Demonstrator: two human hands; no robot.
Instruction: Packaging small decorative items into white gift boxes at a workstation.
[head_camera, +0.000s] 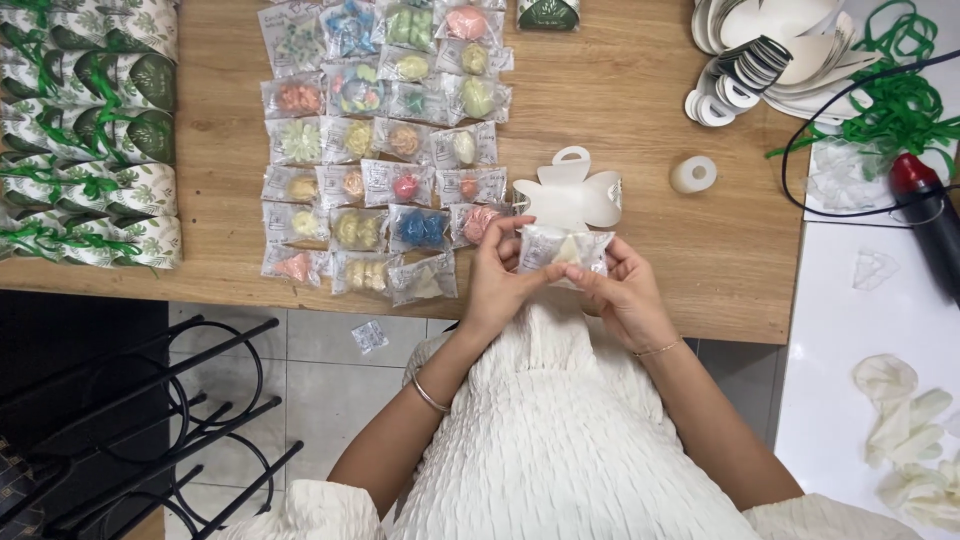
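Note:
My left hand (497, 280) and my right hand (623, 295) together pinch a small clear packet (562, 250) with a pale soap shape inside, held just above the table's front edge. Right behind the packet stands an open white cardboard gift box (570, 195) with a loop handle on top. To the left of my hands, several clear packets of coloured soap shapes (385, 150) lie in rows on the wooden table (620, 100).
Finished leaf-print boxes with green ribbon (90, 130) fill the far left. Flat white box blanks (770, 55), green ribbon (895, 100), a tape roll (693, 174) and a red-tipped black tool (925, 215) lie right. White gloves (900, 410) rest on a white surface. One packet (369, 336) lies on the floor near black stands (150, 420).

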